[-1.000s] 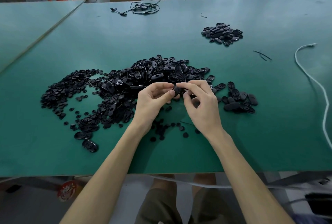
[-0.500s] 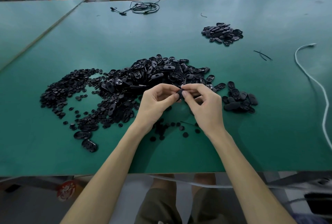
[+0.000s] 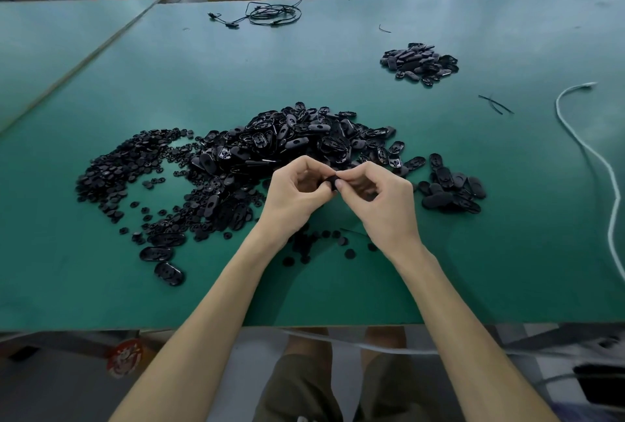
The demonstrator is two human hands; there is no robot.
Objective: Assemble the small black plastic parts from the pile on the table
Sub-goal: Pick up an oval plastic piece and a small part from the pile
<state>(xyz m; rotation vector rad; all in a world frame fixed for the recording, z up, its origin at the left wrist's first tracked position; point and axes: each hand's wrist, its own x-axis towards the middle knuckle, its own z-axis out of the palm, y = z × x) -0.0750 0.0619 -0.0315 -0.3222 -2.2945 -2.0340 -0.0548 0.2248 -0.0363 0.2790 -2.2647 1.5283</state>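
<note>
Green table [image 3: 338,66] stretches across the view, with the main pile [image 3: 297,141] of black oval shells heaped in its middle. A flatter spread of small round discs [image 3: 115,171] lies to the pile's left. A small cluster of ovals [image 3: 453,188] lies just to the right of the hands, and a separate far heap [image 3: 419,63] sits well apart toward the back right. A few loose discs [image 3: 348,254] lie on the table beneath the wrists.

Both hands meet above the near edge of the pile. The left hand [image 3: 297,195] and right hand [image 3: 382,198] have their fingers curled inward, thumbs and forefingers closed tight on one black part [image 3: 333,181] pinched between them. It is held clear of the table.

The part sits directly between the two sets of fingertips, equally near each hand. Its long axis probably runs left to right along the line joining the hands, though most of it is hidden by the fingers. Whether a disc is already seated in it cannot be told.

The step in hand looks like a press-fit, so the coming move turns on squeezing inward along that shared line. Next would likely come a short reach rightward to the cluster of ovals beside the right hand.
</note>
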